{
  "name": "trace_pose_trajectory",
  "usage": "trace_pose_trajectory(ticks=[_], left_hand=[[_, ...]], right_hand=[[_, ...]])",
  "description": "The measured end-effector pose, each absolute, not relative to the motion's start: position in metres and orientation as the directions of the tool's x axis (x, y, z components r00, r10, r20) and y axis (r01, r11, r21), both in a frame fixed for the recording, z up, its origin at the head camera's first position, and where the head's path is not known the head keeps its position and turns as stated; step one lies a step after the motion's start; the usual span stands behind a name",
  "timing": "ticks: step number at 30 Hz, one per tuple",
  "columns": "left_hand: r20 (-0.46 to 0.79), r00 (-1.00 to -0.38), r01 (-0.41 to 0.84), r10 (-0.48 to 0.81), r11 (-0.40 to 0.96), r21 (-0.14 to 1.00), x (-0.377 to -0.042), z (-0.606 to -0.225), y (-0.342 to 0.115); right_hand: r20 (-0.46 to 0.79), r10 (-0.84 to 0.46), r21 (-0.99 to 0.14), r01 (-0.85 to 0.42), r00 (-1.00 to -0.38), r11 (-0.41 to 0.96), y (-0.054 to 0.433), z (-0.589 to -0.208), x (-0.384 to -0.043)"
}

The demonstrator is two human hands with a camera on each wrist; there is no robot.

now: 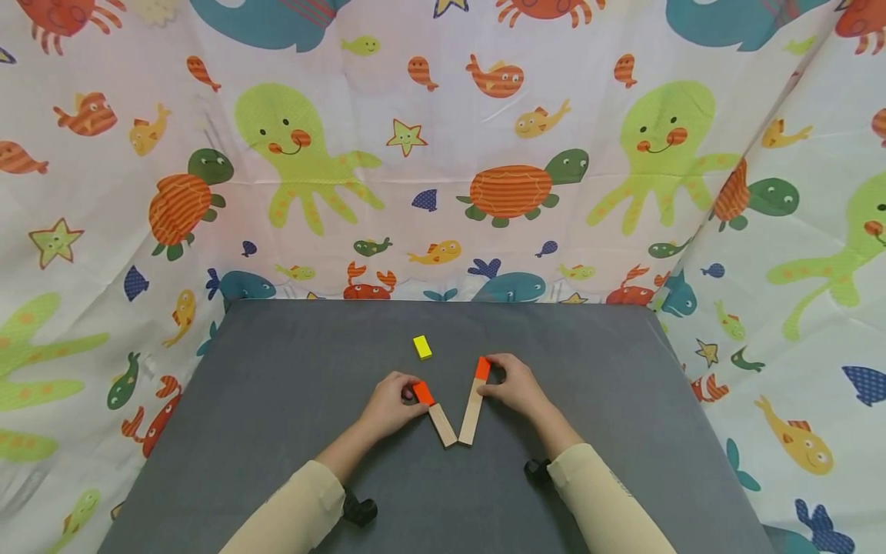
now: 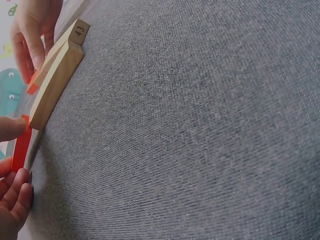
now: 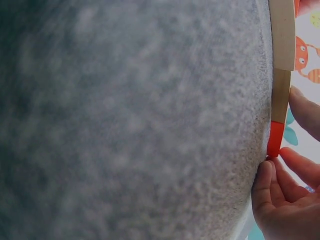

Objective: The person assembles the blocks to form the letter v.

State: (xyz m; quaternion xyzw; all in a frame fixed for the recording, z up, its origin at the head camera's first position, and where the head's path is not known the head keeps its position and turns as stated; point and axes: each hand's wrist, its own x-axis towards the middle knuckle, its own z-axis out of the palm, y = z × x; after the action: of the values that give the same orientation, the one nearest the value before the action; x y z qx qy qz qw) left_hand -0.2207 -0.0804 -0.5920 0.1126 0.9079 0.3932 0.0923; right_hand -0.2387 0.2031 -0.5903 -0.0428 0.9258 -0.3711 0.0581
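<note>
My left hand (image 1: 390,404) pinches an orange block (image 1: 424,393) between thumb and fingers, at the upper end of a plain wooden block (image 1: 443,425). In the left wrist view, the thumb presses one end of this orange block (image 2: 20,145) and the fingers the other. My right hand (image 1: 514,385) holds a second orange block (image 1: 482,368) atop a longer wooden row (image 1: 471,415). The right wrist view has its fingers at the orange block's (image 3: 275,139) outer end and the thumb beside the wood (image 3: 281,95). Both rows meet at their lower ends, forming a V.
A yellow block (image 1: 422,347) lies farther back on the grey cloth-covered table (image 1: 291,354). Behind and along the sides hangs a curtain (image 1: 429,254) printed with sea animals. Black wrist devices (image 1: 360,509) sit at both sleeves.
</note>
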Motion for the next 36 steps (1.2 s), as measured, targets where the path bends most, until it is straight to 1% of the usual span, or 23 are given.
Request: trace_pose_trajectory(ticks=[25, 33, 36], left_hand=[[-0.091, -0.965, 0.106, 0.245, 0.685, 0.721, -0.2229, -0.5967, -0.0737], [-0.100, -0.962, 0.106, 0.255, 0.685, 0.721, -0.2231, -0.5992, -0.0734], [-0.083, -0.961, 0.126, 0.264, 0.686, 0.717, -0.2227, -0.5994, -0.0739]], right_hand=[[-0.080, -0.131, -0.697, -0.039, -0.988, 0.716, 0.2032, -0.5892, -0.2387], [-0.079, -0.135, -0.695, -0.043, -0.988, 0.717, 0.2035, -0.5896, -0.2388], [-0.077, -0.135, -0.698, -0.043, -0.988, 0.714, 0.2030, -0.5895, -0.2386]])
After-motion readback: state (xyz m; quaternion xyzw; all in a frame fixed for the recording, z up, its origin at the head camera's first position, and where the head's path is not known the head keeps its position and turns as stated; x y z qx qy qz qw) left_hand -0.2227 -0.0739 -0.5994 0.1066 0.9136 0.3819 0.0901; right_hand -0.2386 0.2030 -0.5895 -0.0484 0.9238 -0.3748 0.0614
